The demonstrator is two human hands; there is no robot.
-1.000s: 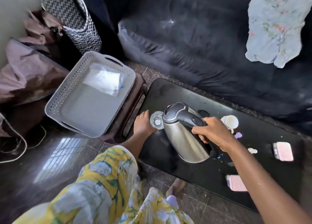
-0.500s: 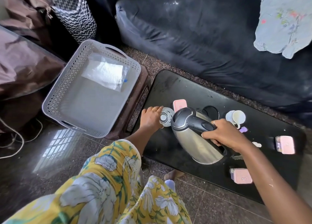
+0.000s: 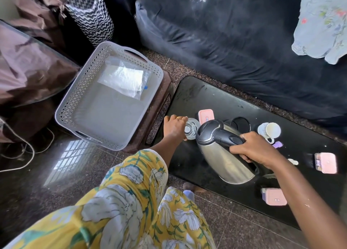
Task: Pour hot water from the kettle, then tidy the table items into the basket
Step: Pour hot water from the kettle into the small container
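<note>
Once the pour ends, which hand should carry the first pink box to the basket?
Probably the left. The left hand steadies the glass, right beside one pink box and on the basket side of the table. The right hand has its grip full with the kettle.

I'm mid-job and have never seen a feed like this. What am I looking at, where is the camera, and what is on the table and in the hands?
There is no machine: one wide-angle camera worn on a person's head looks down at their bare hands. The right hand grips the handle of a steel kettle, tilted toward a clear glass that the left hand steadies. On the black table lie three pink boxes and a white cup. The grey basket beside it holds only a clear plastic bag.
</note>
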